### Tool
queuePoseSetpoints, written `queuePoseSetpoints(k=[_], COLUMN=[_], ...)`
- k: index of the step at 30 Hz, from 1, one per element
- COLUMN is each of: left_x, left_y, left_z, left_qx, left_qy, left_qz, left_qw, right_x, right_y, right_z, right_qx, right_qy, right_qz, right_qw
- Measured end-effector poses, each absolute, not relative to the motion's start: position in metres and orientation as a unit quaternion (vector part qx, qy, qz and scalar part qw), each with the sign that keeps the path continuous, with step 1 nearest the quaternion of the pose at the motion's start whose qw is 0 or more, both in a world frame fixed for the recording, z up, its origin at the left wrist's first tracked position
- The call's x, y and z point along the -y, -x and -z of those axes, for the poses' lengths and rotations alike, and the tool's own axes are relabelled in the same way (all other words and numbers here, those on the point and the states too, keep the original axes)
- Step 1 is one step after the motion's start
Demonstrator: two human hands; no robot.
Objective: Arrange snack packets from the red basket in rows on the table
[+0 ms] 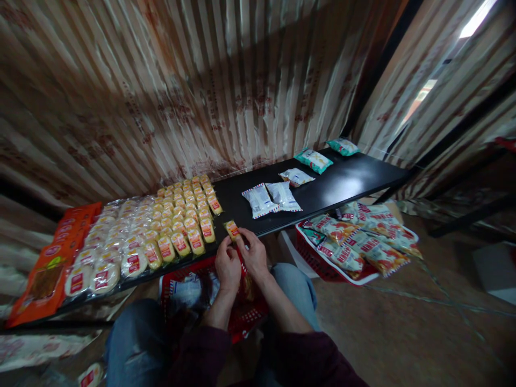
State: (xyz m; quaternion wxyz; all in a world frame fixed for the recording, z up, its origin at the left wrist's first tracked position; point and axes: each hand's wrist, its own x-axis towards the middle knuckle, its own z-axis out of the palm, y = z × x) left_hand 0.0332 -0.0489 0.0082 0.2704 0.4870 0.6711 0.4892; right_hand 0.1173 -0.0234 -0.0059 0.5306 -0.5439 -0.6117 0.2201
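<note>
Small yellow packet [231,229]: gripped at its lower right by the right hand's [253,252] fingers. Left hand's [228,264] fingers curl at its lower end; cannot tell whether they pinch. Label faces up, presumably to keep print readable. From the hands, yellow packs [179,220] at 10 o'clock, in tight rows on the bench [355,180], likely to save space. Packet sits just beyond the fingertips, toward 11 o'clock.

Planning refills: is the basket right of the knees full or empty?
Full: the basket is heaped with snack bags, some reaching over its rim.
</note>
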Motion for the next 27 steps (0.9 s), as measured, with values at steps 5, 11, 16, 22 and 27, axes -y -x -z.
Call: queuePoseSetpoints(k=[5, 11, 16, 22, 27], left_x=[0.043, 0.037, 0.036, 0.027, 0.012], left_y=[-0.032, -0.031, -0.031, -0.029, -0.025], left_z=[-0.020, -0.027, -0.026, -0.031, -0.035], left_qx=[-0.676, -0.661, -0.666, -0.672, -0.666], left_qy=[-0.485, -0.461, -0.449, -0.455, -0.476], left_qz=[-0.475, -0.483, -0.498, -0.507, -0.508], left_qw=[0.286, 0.343, 0.326, 0.290, 0.269], right_x=[0.020, 0.021, 0.017, 0.003, -0.021], right_y=[-0.116, -0.115, -0.113, -0.106, -0.099], right_z=[0.007, 0.004, 0.004, -0.002, -0.003], right_qx=[0.625, 0.654, 0.645, 0.643, 0.635], right_qy=[0.565, 0.597, 0.587, 0.546, 0.519], right_qz=[-0.181, -0.123, -0.153, -0.189, -0.204], right_qw=[0.507, 0.447, 0.465, 0.503, 0.535])
